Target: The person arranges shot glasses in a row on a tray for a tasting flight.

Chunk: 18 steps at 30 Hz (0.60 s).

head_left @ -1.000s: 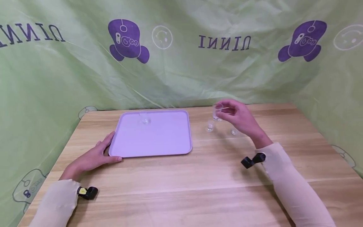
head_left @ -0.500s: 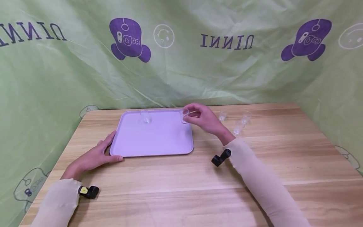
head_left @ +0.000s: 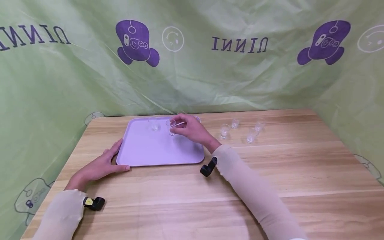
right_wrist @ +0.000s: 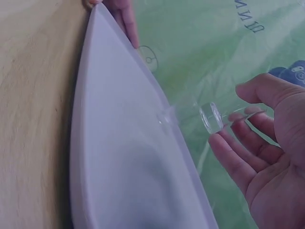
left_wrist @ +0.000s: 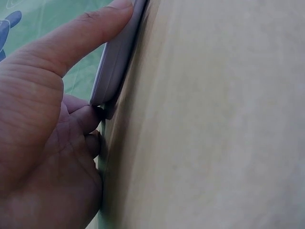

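While the wooden bench carries everything, the largest thing on it is the lilac tray, lying toward the far left corner with its long sides parallel to the bench's far edge. My left hand steadies the tray at its near left corner: the fingers lie straight along the left rim and the thumb along the near rim, nothing pinched. My right hand hovers over the far half of the tray, and its grip pinches a small clear shot glass at the rim between thumb and fingertips; the wrist view shows the glass off the tray floor. One more clear glass stands on the tray near its far rim, just left of the one I hold. Four other glasses stand on bare bench near the far edge, right of the tray.

I judge this the placing step: the held glass should come down upright beside the standing one, apart from it. Most of the tray floor lies open, near and to the right, and the near half of the bench is free for my arm.
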Tool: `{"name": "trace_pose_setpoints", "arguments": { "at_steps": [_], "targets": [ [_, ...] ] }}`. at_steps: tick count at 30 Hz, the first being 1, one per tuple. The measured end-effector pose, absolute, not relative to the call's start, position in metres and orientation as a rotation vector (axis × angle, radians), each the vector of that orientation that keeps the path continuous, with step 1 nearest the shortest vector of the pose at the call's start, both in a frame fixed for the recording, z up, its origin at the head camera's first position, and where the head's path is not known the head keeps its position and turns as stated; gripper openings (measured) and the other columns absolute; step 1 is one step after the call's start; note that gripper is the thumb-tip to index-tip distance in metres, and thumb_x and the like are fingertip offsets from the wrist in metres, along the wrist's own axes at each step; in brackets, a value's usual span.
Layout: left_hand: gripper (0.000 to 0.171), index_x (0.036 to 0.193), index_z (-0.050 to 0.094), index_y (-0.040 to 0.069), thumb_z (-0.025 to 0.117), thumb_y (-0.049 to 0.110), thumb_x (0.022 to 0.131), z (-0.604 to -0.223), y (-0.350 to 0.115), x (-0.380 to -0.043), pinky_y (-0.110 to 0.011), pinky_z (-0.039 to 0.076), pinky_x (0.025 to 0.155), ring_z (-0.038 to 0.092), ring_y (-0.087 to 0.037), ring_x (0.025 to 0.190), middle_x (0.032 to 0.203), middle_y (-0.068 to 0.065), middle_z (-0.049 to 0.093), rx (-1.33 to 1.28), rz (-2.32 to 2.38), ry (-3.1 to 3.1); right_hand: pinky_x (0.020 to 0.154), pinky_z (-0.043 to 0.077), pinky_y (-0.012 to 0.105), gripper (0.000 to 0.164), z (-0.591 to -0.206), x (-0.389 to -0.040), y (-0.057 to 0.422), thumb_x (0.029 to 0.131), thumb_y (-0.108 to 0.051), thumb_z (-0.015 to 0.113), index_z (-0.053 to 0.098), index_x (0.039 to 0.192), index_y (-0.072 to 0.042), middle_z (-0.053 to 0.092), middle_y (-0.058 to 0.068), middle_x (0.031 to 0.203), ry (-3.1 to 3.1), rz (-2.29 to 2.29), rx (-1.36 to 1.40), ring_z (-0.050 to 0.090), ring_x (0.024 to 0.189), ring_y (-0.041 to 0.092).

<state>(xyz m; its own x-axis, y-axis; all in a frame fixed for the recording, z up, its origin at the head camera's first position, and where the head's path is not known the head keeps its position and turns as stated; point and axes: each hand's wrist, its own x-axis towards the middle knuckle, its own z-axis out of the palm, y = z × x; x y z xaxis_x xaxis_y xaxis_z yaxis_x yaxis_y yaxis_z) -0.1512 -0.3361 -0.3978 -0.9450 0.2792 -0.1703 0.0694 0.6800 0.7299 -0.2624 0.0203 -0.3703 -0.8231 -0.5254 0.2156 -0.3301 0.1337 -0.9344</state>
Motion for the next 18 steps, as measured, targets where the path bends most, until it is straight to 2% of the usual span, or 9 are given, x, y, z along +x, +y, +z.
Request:
{"name": "trace_pose_setpoints", "arguments": {
  "at_steps": [9, 18],
  "targets": [
    [0.119, 0.167, -0.002, 0.014, 0.084, 0.033, 0.087, -0.399, -0.335, -0.15, -0.075, 0.011, 0.112, 0.003, -0.052, 0.149, 0.17, -0.023, 0.004, 0.269, 1.114, 2.634, 0.09, 0.054, 0.025, 0.029, -0.382, -0.257, -0.013, 0.093, -0.002, 0.076, 0.068, 0.119, 0.006, 0.07, 0.013, 0.115, 2.209, -1.672, -0.903, 0.068, 0.107, 0.022],
    [0.117, 0.167, -0.002, 0.013, 0.084, 0.033, 0.088, -0.399, -0.334, -0.151, -0.077, 0.007, 0.111, -0.004, -0.055, 0.149, 0.17, -0.023, 0.001, 0.268, 1.12, 2.633, 0.08, 0.055, 0.023, 0.021, -0.381, -0.254, -0.038, 0.09, -0.001, 0.077, 0.068, 0.11, 0.003, 0.071, 0.013, 0.109, 2.218, -1.634, -0.909, 0.069, 0.099, 0.019]
  ]
}}
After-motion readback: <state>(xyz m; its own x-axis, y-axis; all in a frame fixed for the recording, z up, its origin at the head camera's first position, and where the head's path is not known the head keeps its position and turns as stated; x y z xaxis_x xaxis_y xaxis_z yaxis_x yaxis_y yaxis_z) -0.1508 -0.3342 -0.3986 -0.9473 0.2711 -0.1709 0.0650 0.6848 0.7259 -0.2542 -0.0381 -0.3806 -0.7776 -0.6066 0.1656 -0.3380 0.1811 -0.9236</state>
